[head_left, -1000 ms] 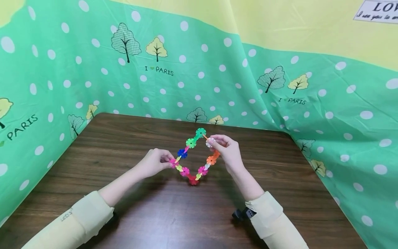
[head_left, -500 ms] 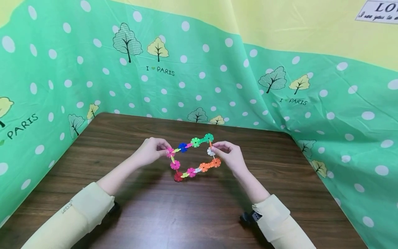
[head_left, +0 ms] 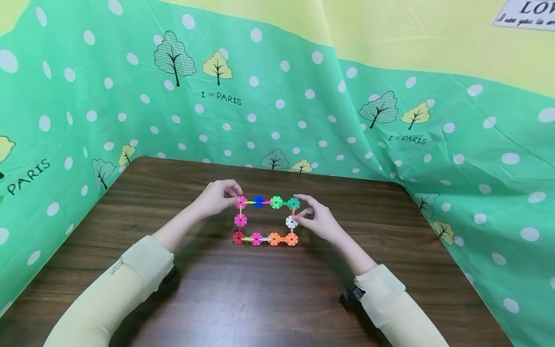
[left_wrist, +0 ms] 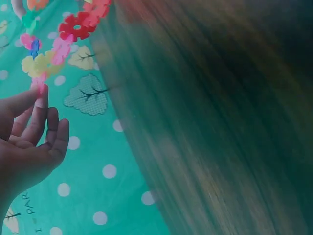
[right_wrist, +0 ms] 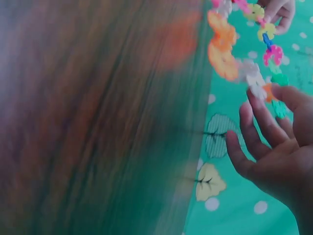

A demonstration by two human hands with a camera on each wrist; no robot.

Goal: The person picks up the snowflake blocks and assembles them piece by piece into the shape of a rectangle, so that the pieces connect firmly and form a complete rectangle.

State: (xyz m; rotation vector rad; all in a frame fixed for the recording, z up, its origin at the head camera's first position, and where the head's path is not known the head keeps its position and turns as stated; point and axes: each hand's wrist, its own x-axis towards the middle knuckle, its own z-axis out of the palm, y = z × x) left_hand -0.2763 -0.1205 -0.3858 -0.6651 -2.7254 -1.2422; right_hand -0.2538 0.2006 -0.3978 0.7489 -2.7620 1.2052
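A closed frame of interlocking plastic snowflake discs (head_left: 276, 202) faces the head camera as a near rectangle. Pink, blue and green discs run along its top; red, pink and orange ones form the bottom. My left hand (head_left: 217, 196) pinches the pink disc (head_left: 242, 204) at the top left corner. On the right side, my right hand (head_left: 318, 219) holds the frame, its thumb at the white disc (head_left: 291, 221) and its index finger up by the dark green corner disc (head_left: 293, 203). Both wrist views show the chain edge-on, with fingertips of the left hand (left_wrist: 29, 142) and right hand (right_wrist: 279, 147) at it.
A dark wood-grain table (head_left: 260, 299) lies beneath the hands. Behind and beside it hangs a green and yellow cloth (head_left: 295, 111) with dots and trees. A small black device (head_left: 351, 296) sits at the right wrist.
The frame has gone from a tilted diamond shape to a level rectangle. My left hand has risen with its corner, while my right hand has moved slightly down and toward the right.
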